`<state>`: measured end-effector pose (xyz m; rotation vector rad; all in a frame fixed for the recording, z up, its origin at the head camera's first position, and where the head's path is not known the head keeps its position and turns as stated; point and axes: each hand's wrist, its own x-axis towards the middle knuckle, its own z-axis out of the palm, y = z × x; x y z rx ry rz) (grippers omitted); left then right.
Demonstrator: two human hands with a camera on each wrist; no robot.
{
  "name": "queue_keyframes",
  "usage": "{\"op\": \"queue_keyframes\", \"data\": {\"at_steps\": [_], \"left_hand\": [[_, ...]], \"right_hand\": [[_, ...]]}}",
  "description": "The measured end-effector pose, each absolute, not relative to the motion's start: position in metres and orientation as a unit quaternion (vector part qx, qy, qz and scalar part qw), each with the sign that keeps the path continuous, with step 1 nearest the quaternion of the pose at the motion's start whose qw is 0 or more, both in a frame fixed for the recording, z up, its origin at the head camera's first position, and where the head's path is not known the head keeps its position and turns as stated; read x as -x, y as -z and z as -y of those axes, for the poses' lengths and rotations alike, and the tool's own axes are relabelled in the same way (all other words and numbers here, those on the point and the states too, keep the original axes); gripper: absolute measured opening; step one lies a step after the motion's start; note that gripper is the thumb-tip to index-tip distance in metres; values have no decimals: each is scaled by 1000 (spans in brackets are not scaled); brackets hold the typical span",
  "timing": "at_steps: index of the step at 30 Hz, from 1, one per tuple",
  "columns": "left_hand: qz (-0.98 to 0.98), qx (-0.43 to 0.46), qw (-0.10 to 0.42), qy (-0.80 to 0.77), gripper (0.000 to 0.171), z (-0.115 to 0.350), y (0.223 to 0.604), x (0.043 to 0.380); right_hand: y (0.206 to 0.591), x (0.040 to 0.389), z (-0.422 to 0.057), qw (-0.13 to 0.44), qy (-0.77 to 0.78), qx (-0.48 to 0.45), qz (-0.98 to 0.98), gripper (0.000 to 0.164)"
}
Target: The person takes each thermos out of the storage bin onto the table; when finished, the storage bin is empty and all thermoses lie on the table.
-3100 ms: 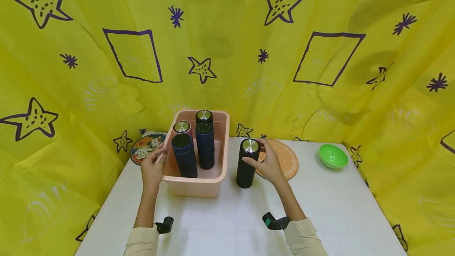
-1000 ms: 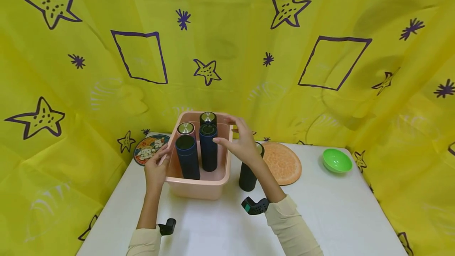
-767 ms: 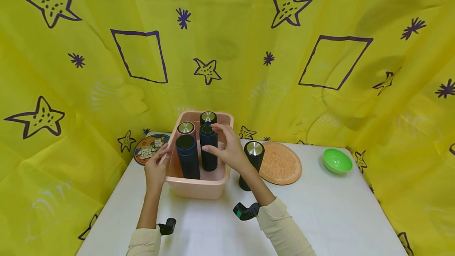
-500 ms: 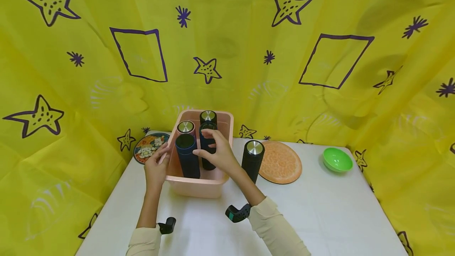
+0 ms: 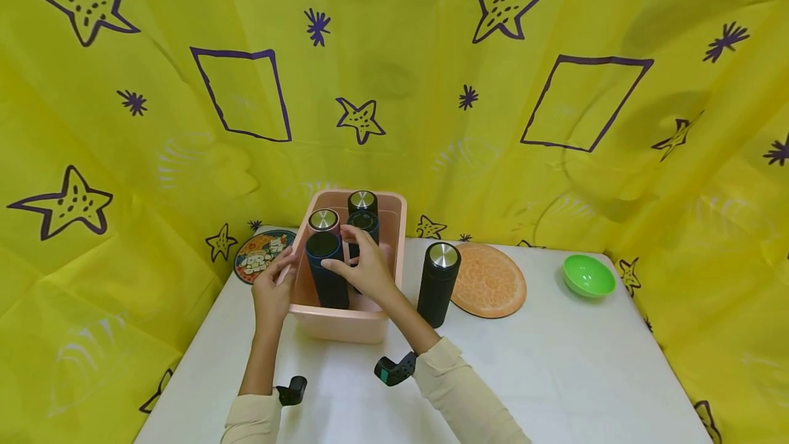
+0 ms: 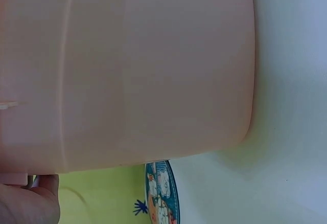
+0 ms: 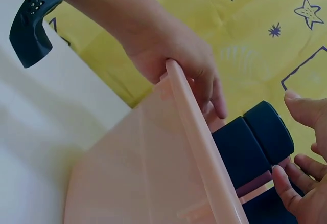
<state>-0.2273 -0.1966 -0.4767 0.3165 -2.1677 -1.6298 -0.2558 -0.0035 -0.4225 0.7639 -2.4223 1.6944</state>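
Observation:
A pink plastic bin (image 5: 339, 321) holds several upright bottles. My left hand (image 5: 269, 297) grips its left rim, with fingers over the edge, as the right wrist view also shows. My right hand (image 5: 368, 269) reaches over the bin beside the front navy bottle (image 5: 329, 279). In the right wrist view, thumb and fingers (image 7: 306, 178) spread around that bottle's cap, with a gap at the thumb. Behind it stand a pink bottle (image 5: 323, 220), a second dark blue bottle (image 5: 364, 221) partly hidden by my right hand, and a black bottle (image 5: 362, 201).
Right of the bin a black bottle (image 5: 439, 286) with a silver lid stands on the white table (image 5: 555, 375). An orange round mat (image 5: 490, 279) lies behind it, with a green bowl (image 5: 588, 276) farther right. A patterned round mat (image 5: 255, 259) lies at back left.
My right hand has left the black bottle on the table and moved left over the bin to the front navy bottle. My left hand still holds the rim.

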Motion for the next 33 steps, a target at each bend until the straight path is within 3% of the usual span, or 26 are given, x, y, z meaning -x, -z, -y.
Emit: {"op": "queue_keyframes", "data": {"at_steps": [19, 33], "left_hand": [[779, -108, 209, 581, 25, 196, 477, 230], [792, -115, 209, 562, 25, 195, 475, 227]], "right_hand": [[432, 263, 18, 14, -566, -221, 794, 71], [441, 265, 25, 47, -552, -204, 807, 70]]}}
